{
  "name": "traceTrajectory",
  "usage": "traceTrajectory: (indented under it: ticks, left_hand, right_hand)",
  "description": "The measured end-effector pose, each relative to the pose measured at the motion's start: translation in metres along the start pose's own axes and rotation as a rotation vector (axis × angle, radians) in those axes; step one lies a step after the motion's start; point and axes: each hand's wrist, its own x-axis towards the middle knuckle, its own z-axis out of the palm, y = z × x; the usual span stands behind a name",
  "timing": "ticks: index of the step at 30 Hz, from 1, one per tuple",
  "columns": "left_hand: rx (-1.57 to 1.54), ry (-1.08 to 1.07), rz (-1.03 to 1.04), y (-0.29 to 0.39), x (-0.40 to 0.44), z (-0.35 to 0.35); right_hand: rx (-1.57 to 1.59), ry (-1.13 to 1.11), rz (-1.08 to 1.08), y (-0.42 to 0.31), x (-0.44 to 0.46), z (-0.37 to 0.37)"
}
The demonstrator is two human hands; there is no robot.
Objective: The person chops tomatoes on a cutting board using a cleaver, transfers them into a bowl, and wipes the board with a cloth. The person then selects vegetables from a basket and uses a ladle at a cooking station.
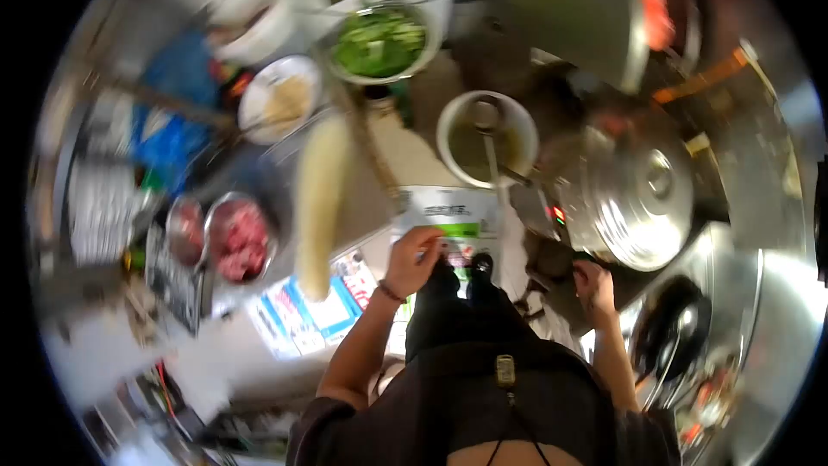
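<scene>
My left hand (414, 261) hangs in front of my body above a white and green printed bag (450, 207). Its fingers are loosely curled with a gap by the thumb, and nothing shows in them. At the front edge of the stove, below a large pot with a shiny metal lid (642, 194), is my right hand (593, 287). Its fingers are bent together against a dark part there; blur hides what they grip, if anything. A small box with red and green lights (557, 216) sits just left of the lidded pot.
A pale round pot (530, 142) holds liquid and a ladle (488, 116). Further left are a bowl of chopped greens (379, 41), a bowl of yellowish food (289, 102), a long pale object (321, 207) and a metal bowl of raw meat (241, 240). A black wok (668, 324) lies right.
</scene>
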Motion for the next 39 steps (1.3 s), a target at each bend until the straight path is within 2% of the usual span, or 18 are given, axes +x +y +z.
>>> traceTrajectory:
  ticks: [4,6,12,14,15,16,17,19,21,23,24,25,28,29,31,35,37,39]
  left_hand:
    - [0.077,-0.117,0.021,-0.015,0.001,0.022]
    - [0.051,-0.178,-0.051,-0.011,-0.002,0.031]
    - [0.234,-0.171,-0.045,-0.011,-0.025,0.033]
    - [0.369,-0.172,-0.042,-0.014,-0.04,0.022]
    - [0.366,-0.143,-0.155,-0.016,-0.05,0.02]
    - [0.333,-0.101,-0.21,-0.018,-0.06,0.019]
    - [0.301,-0.058,-0.271,-0.017,-0.069,0.019]
    - [0.245,0.063,-0.32,-0.019,-0.084,0.025]
    - [0.374,0.023,-0.253,-0.027,-0.093,0.031]
    - [0.322,0.041,-0.356,-0.036,-0.103,0.047]
    - [0.333,0.013,-0.231,-0.042,-0.105,0.056]
    - [0.356,-0.028,-0.108,-0.052,-0.11,0.057]
    - [0.253,-0.091,-0.279,-0.042,-0.105,0.079]
    - [0.359,-0.16,-0.17,-0.023,-0.093,0.083]
    - [0.35,-0.162,-0.212,-0.039,-0.099,0.081]
    - [0.256,-0.073,-0.362,-0.017,-0.089,0.082]
    - [0.362,-0.12,-0.293,-0.018,-0.085,0.078]
    - [0.415,-0.119,-0.28,-0.017,-0.085,0.074]
  right_hand:
    - [-0.228,0.378,0.109,0.015,0.001,-0.04]
    - [-0.318,0.44,0.154,0.05,0.013,-0.062]
    - [0.633,0.697,0.475,0.214,0.133,-0.076]
    - [0.664,0.724,0.56,0.262,0.181,-0.065]
    - [0.623,0.764,0.621,0.267,0.2,-0.062]
    - [0.422,0.566,0.74,0.277,0.211,-0.07]
    - [0.217,0.355,0.842,0.266,0.22,-0.084]
    - [0.16,0.251,0.841,0.28,0.231,-0.073]
    - [0.279,0.45,0.917,0.285,0.236,-0.081]
    - [-0.051,0.454,0.777,0.306,0.24,-0.076]
    - [0.026,0.629,0.77,0.303,0.242,-0.073]
    - [0.044,0.634,0.783,0.3,0.245,-0.07]
    - [0.412,0.79,0.916,0.253,0.234,-0.081]
    - [0.466,0.777,0.862,0.25,0.229,-0.082]
    - [0.315,0.749,0.791,0.257,0.225,-0.075]
    - [0.362,0.798,0.78,0.228,0.249,-0.06]
    - [0.209,0.873,0.769,0.217,0.278,-0.051]
    - [0.317,0.861,0.875,0.197,0.31,-0.051]
